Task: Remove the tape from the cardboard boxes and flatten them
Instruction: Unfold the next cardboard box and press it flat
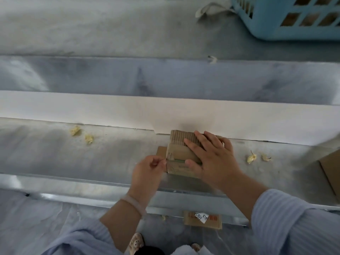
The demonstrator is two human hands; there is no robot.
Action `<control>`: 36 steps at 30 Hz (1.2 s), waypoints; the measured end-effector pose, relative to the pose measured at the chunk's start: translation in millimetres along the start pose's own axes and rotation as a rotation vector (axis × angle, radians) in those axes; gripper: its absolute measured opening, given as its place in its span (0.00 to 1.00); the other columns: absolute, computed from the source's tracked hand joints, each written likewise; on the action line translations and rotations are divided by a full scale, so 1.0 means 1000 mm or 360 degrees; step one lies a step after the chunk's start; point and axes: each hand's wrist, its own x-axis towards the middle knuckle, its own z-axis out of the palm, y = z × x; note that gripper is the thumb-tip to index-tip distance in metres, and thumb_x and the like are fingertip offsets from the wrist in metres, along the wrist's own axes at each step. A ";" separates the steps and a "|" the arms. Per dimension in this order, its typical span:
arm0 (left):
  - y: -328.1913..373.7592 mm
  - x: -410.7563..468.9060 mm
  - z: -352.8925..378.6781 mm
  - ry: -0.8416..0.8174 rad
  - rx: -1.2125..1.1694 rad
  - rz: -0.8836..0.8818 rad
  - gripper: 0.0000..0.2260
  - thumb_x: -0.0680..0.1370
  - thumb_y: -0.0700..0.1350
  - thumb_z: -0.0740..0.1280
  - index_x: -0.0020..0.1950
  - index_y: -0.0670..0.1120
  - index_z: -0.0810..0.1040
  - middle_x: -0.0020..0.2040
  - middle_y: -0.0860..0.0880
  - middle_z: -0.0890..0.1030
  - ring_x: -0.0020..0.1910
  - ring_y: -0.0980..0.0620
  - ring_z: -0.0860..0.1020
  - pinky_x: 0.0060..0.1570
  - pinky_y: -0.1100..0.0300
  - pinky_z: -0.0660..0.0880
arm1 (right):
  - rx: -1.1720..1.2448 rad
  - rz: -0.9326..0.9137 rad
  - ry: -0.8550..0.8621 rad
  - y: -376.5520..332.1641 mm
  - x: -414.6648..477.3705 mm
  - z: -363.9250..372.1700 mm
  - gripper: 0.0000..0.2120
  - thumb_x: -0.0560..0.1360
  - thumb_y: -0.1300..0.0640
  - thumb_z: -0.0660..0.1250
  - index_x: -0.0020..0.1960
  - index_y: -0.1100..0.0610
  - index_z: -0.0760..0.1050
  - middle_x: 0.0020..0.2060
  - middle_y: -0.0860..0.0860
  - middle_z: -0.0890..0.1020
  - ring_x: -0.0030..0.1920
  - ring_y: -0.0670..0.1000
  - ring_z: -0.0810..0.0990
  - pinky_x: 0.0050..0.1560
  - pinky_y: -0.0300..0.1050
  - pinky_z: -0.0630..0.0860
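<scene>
Brown corrugated cardboard box (176,155), small and partly squashed, lies on the grey metal surface (114,155), its far edge close to a pale white strip (128,111) that runs across the whole width. The right hand (213,159) lies flat on top of the box with fingers straight and spread, pressing it down, thumb along the near face. The left hand (149,168) is at the box's left edge, thumb and forefinger pinched together on a thin strip of tape (163,160), the other fingers curled; a pale bracelet (133,205) circles that wrist.

Crumpled yellowish tape scraps lie apart from the box: two to the left (75,130) and two to the right (251,158). Another piece of cardboard (331,173) pokes in at the right edge. On the floor below the near edge of the surface lies a flattened box (202,219) with a white label. A blue plastic basket (287,28) sits far back on the right.
</scene>
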 end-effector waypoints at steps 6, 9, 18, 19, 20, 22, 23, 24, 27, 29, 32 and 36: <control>0.009 -0.002 0.006 -0.0281 -0.0579 -0.0429 0.09 0.81 0.39 0.60 0.41 0.43 0.75 0.37 0.45 0.77 0.38 0.49 0.76 0.52 0.48 0.77 | -0.0009 -0.0035 -0.0031 0.002 0.000 0.001 0.31 0.76 0.31 0.44 0.73 0.42 0.66 0.73 0.51 0.68 0.72 0.57 0.65 0.68 0.60 0.61; 0.012 -0.004 0.000 -0.0444 -0.0953 -0.0685 0.10 0.81 0.38 0.58 0.40 0.41 0.73 0.34 0.45 0.72 0.35 0.49 0.71 0.52 0.49 0.75 | -0.0001 -0.0061 -0.0042 0.003 0.000 0.001 0.32 0.76 0.31 0.42 0.74 0.41 0.64 0.75 0.50 0.65 0.74 0.56 0.62 0.69 0.59 0.58; 0.009 -0.011 -0.006 -0.0577 -0.1382 -0.0929 0.05 0.81 0.39 0.60 0.49 0.38 0.73 0.39 0.44 0.75 0.40 0.48 0.75 0.51 0.48 0.75 | 0.0020 -0.0118 -0.0056 0.004 -0.002 0.001 0.32 0.76 0.30 0.42 0.73 0.41 0.66 0.74 0.51 0.66 0.72 0.56 0.65 0.69 0.61 0.62; 0.009 -0.014 -0.004 -0.0508 -0.1439 -0.0934 0.05 0.81 0.39 0.60 0.50 0.37 0.74 0.42 0.42 0.78 0.44 0.46 0.78 0.54 0.46 0.75 | 0.0026 -0.0119 -0.0055 0.003 -0.002 0.001 0.32 0.76 0.30 0.42 0.73 0.41 0.65 0.74 0.51 0.66 0.72 0.56 0.64 0.69 0.61 0.61; 0.009 -0.016 -0.003 -0.0451 -0.1465 -0.0917 0.06 0.81 0.39 0.61 0.52 0.37 0.74 0.45 0.41 0.80 0.48 0.44 0.80 0.56 0.45 0.75 | 0.0032 -0.0121 -0.0052 0.003 -0.001 0.001 0.32 0.76 0.30 0.42 0.73 0.41 0.65 0.75 0.51 0.66 0.73 0.56 0.64 0.69 0.61 0.61; 0.006 -0.021 0.000 -0.0415 -0.1468 -0.0841 0.07 0.80 0.39 0.63 0.54 0.36 0.75 0.50 0.40 0.83 0.53 0.44 0.81 0.59 0.45 0.75 | 0.0035 -0.0128 -0.0054 0.003 -0.002 0.000 0.32 0.76 0.31 0.42 0.74 0.41 0.65 0.75 0.51 0.65 0.73 0.56 0.63 0.69 0.61 0.60; 0.005 -0.022 0.001 -0.0416 -0.1460 -0.0803 0.07 0.80 0.40 0.64 0.54 0.37 0.76 0.50 0.41 0.84 0.53 0.45 0.81 0.59 0.47 0.75 | 0.0033 -0.0131 -0.0055 0.003 -0.002 0.000 0.32 0.76 0.31 0.42 0.74 0.41 0.64 0.75 0.51 0.65 0.73 0.56 0.63 0.70 0.61 0.60; 0.004 -0.023 0.001 -0.0417 -0.1444 -0.0775 0.07 0.79 0.39 0.65 0.53 0.37 0.77 0.49 0.41 0.84 0.53 0.46 0.82 0.59 0.49 0.76 | 0.0029 -0.0133 -0.0055 0.004 -0.002 0.001 0.32 0.76 0.31 0.42 0.74 0.41 0.64 0.75 0.51 0.64 0.73 0.56 0.62 0.70 0.61 0.59; 0.006 -0.022 0.005 -0.0345 -0.1377 -0.0765 0.04 0.78 0.37 0.67 0.50 0.37 0.77 0.44 0.43 0.84 0.49 0.48 0.82 0.56 0.53 0.77 | 0.0013 -0.0129 -0.0047 0.004 -0.002 0.001 0.31 0.76 0.31 0.43 0.73 0.42 0.65 0.74 0.51 0.66 0.73 0.56 0.64 0.69 0.61 0.61; 0.009 -0.022 0.006 -0.0302 -0.1333 -0.0764 0.01 0.77 0.35 0.67 0.48 0.37 0.77 0.41 0.43 0.83 0.44 0.49 0.81 0.54 0.54 0.78 | 0.0006 -0.0130 -0.0049 0.003 -0.002 0.001 0.31 0.77 0.31 0.44 0.73 0.42 0.66 0.74 0.51 0.67 0.72 0.56 0.65 0.69 0.61 0.62; 0.010 -0.021 0.004 -0.0309 -0.1294 -0.0773 0.02 0.78 0.35 0.66 0.45 0.38 0.76 0.37 0.42 0.80 0.39 0.49 0.79 0.52 0.53 0.78 | 0.0016 -0.0136 -0.0047 0.003 -0.003 0.000 0.31 0.77 0.31 0.42 0.73 0.42 0.66 0.74 0.52 0.67 0.72 0.57 0.65 0.69 0.61 0.62; 0.013 -0.022 0.001 -0.0435 -0.1404 -0.0810 0.05 0.79 0.35 0.63 0.43 0.38 0.74 0.36 0.43 0.77 0.37 0.49 0.77 0.49 0.54 0.78 | 0.0014 -0.0143 -0.0056 0.003 -0.003 -0.001 0.32 0.76 0.31 0.42 0.74 0.42 0.64 0.75 0.51 0.65 0.73 0.56 0.62 0.70 0.60 0.59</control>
